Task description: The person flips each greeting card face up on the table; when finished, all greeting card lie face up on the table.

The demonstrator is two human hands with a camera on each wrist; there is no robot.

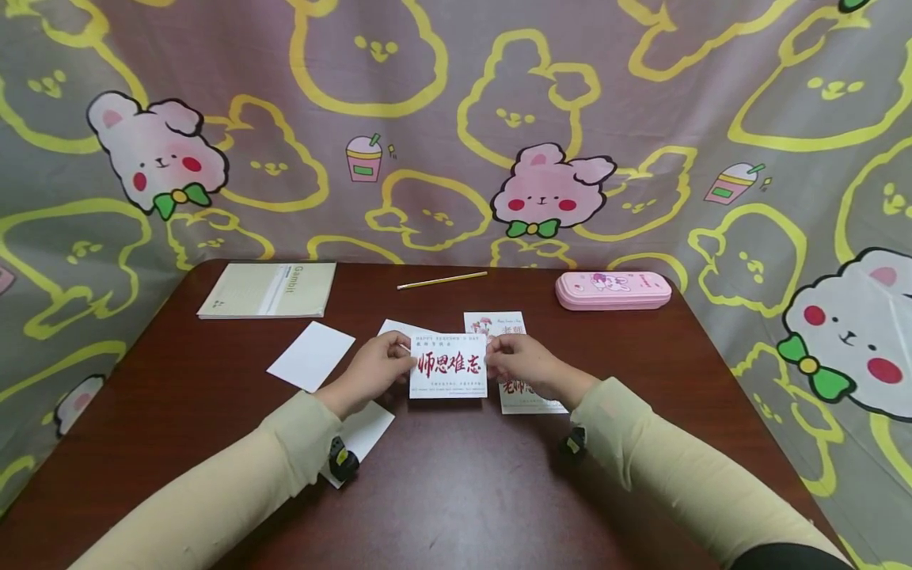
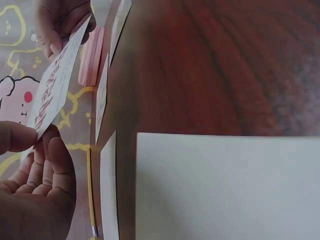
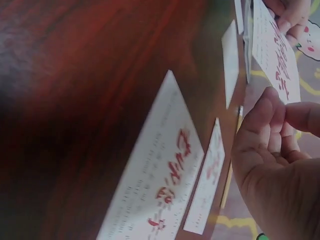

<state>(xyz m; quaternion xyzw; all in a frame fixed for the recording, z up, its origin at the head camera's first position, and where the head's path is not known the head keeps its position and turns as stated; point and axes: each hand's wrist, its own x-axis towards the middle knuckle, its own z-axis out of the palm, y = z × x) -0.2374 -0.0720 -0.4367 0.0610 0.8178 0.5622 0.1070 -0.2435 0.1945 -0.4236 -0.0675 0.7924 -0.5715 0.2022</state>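
A white greeting card (image 1: 448, 372) with large red Chinese characters is held up in front, tilted toward the head camera. My left hand (image 1: 378, 362) pinches its left edge between thumb and fingers. At the opposite edge my right hand (image 1: 530, 366) pinches it the same way. In the left wrist view the card (image 2: 62, 75) stands clear of the tabletop, a hand at each end. Below my right hand lies another card with red characters (image 1: 530, 404), partly covered by the hand. Behind it is a card with pink flowers (image 1: 492, 321). A blank white card (image 1: 366, 431) lies under my left forearm.
Another blank white card (image 1: 311, 356) lies to the left, and one more (image 1: 399, 326) sits partly behind my left hand. Along the back of the dark wooden table (image 1: 456, 491) are a notebook (image 1: 267, 290), a yellow pencil (image 1: 442, 280) and a pink pencil case (image 1: 613, 290). A patterned curtain (image 1: 427, 119) hangs behind.
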